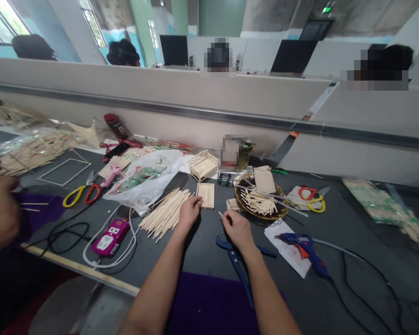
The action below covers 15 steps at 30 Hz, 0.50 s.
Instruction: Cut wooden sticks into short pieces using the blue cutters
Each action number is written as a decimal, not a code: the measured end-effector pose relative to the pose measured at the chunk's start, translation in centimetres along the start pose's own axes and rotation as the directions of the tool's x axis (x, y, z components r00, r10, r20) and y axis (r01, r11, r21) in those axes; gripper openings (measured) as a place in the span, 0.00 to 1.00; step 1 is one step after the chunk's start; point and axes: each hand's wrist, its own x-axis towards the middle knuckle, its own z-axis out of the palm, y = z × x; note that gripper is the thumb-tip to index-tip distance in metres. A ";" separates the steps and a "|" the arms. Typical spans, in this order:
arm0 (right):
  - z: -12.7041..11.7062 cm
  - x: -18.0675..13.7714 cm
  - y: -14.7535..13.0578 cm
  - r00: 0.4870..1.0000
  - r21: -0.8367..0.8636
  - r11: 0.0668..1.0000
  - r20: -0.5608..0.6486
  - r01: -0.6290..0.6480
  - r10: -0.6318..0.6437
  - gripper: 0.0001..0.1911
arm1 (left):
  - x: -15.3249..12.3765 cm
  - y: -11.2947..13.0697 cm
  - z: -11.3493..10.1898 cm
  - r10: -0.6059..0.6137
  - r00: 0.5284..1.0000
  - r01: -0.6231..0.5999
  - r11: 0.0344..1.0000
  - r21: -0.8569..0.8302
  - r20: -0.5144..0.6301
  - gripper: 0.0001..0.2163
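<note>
My left hand [190, 211] is closed, its fingertips at the left edge of a small framed panel of wooden sticks [207, 190] that lies on the table. A short wooden stick [220, 213] pokes out from the pinched fingers of my right hand [236, 227]. Left of my left hand lies a loose pile of thin wooden sticks [162, 216]. Blue cutting pliers [235, 260] rest partly under my right wrist. Just beyond the right hand, a round basket [282, 211] holds short stick pieces. Behind the panel stands a small stick-built model with railings [204, 166].
On the right are a blue glue gun [309, 251] with its cord, scissors [314, 197] and bagged sticks [377, 204]. To the left lie a plastic bag [150, 179], a purple power strip [111, 237] and more scissors [85, 193]. Another person's hand [2, 214] is at the far left.
</note>
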 end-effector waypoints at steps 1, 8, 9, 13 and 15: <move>-0.1 0.0 0.0 1.000 0.034 0.999 -0.016 -0.013 0.014 0.10 | 0.1 -0.2 0.0 -0.017 1.000 0.017 0.999 -0.039 -0.006 0.11; 0.0 0.5 0.6 0.981 0.263 0.961 -0.147 -0.086 0.128 0.12 | 0.1 -0.1 -1.0 -0.024 0.992 0.016 0.998 -0.064 -0.123 0.11; 0.1 0.5 0.7 0.976 0.279 0.956 -0.166 -0.093 0.143 0.14 | 0.0 -0.1 -1.6 -0.013 0.991 0.016 1.000 0.015 -0.137 0.11; 0.0 0.5 1.0 0.970 0.258 0.963 -0.200 -0.084 0.138 0.15 | -0.2 -0.5 -4.3 -0.042 0.979 0.120 0.910 0.396 -0.199 0.11; -0.1 0.5 1.0 0.973 0.239 0.968 -0.193 -0.081 0.129 0.15 | -0.3 -0.8 -5.3 -0.068 0.968 0.186 0.842 0.507 -0.243 0.13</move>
